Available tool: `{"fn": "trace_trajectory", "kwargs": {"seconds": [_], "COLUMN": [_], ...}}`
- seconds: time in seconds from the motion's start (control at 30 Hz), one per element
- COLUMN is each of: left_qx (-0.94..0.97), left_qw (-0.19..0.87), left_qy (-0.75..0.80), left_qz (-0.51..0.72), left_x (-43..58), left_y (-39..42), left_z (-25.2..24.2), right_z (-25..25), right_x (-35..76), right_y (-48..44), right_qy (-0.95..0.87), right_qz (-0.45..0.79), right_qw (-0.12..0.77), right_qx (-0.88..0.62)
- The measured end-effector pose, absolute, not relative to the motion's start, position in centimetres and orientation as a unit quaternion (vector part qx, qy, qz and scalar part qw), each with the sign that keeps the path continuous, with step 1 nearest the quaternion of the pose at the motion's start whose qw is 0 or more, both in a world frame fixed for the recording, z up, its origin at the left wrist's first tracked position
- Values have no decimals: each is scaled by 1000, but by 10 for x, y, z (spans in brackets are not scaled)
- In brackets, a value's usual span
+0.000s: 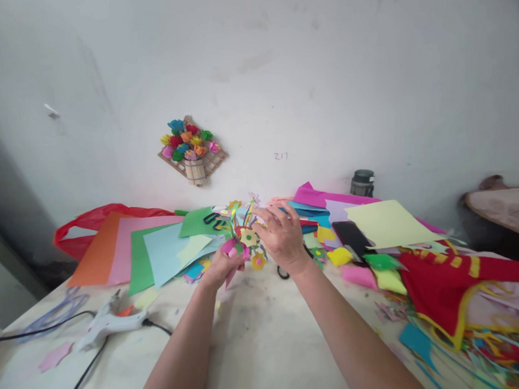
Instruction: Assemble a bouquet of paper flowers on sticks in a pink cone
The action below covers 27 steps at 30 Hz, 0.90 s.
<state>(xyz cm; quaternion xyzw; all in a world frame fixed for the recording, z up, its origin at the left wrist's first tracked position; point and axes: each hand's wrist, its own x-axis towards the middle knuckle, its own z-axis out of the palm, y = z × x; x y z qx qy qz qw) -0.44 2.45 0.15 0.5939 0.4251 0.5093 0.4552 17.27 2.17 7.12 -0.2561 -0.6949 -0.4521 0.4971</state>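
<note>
My left hand (pixel 221 267) is closed round the pink wrapped base of a bouquet of paper flowers (pixel 248 237), holding it up over the middle of the table. Yellow, cream, red and lilac blossoms with green parts spread out above my fingers. My right hand (pixel 283 235) is at the bouquet's right side, its fingers bent and reaching toward the upper flowers. Whether those fingertips pinch a flower or only touch it, I cannot make out.
Coloured paper sheets (pixel 159 258) lie to the left, with a white glue gun (pixel 110 326) and its cord before them. Along the right are a black phone (pixel 350 237), red felt (pixel 435 284) and scraps. A dark jar (pixel 362 183) stands by the wall.
</note>
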Motion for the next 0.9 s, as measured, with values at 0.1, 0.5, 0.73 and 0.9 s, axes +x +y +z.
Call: {"fn": "trace_trajectory", "kwargs": {"seconds": [0.1, 0.5, 0.73, 0.9], "left_qx": [587, 572, 539, 542], "left_qw": [452, 430, 437, 436], "left_qy": [431, 429, 449, 446], "left_qz": [515, 551, 562, 563], "left_x": [-7, -1, 6, 8], "left_y": [27, 24, 18, 19], "left_z": [-2, 4, 14, 14], "right_z": [67, 62, 62, 60], "right_x": [172, 171, 171, 170], "right_y": [22, 20, 18, 18], "right_qy": [-693, -680, -688, -713], "right_qz": [-444, -433, -435, -424], "right_qw": [500, 504, 500, 487], "right_qx": [-270, -310, -296, -274]}}
